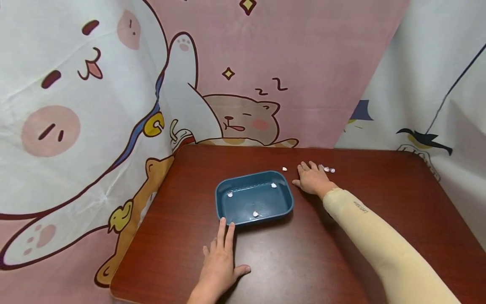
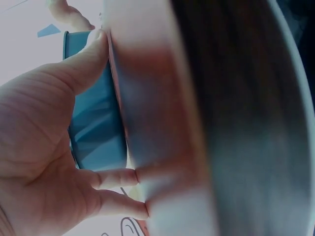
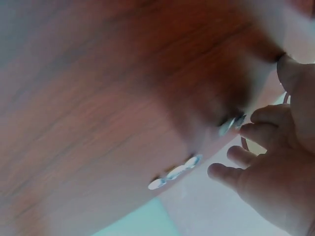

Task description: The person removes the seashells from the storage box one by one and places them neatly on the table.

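A shallow dark blue rectangular tray (image 1: 216, 202) with rounded corners holds small whitish pieces: one at the left (image 1: 230, 194), one at the back right (image 1: 274, 185) and one near the front (image 1: 255, 214). My left hand (image 1: 219, 264) is spread in front of it, two fingertips right at its front rim; the left wrist view shows the tray's outer wall (image 2: 98, 132) behind my thumb. To the right of the tray, my right hand (image 1: 313, 179) reaches low over the table, fingers extended. Small shiny pale pieces (image 3: 175, 172) lie near its fingertips, and its palm looks bare.
One more whitish piece (image 1: 284, 169) lies behind the tray's back right corner. Several shiny pieces (image 1: 327, 169) lie just right of my right fingers. The reddish-brown table (image 1: 167, 236) ends at the back against a printed cartoon cloth (image 1: 315, 76).
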A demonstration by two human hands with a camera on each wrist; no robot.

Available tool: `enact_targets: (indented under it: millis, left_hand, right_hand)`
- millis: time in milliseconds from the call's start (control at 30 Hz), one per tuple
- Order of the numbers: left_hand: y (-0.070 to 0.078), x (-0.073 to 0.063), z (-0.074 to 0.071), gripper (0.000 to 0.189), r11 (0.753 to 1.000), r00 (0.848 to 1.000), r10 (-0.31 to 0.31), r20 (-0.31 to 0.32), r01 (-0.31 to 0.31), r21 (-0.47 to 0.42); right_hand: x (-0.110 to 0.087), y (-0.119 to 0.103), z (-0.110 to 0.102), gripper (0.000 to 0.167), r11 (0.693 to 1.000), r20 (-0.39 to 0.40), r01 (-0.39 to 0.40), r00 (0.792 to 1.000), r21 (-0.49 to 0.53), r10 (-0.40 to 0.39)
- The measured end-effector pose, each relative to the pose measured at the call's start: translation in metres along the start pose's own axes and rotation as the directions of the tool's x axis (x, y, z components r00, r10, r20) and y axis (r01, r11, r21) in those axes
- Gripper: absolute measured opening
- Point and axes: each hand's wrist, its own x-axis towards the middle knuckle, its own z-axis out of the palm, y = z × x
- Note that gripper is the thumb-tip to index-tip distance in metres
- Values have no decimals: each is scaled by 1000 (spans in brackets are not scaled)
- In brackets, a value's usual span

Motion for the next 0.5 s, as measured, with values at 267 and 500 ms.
enact_targets:
  millis: [267,500]
  left_hand:
    - [-2,-2,6,127,999,1000,18,-14,-18,41]
    - [-2,-1,6,127,999,1000,-5,7,5,39]
  right_hand:
    - [12,-13,-4,77,1000,-18,7,1000,-15,-7]
    - [32,-41,-7,57,976,-99,212,971,-43,-216]
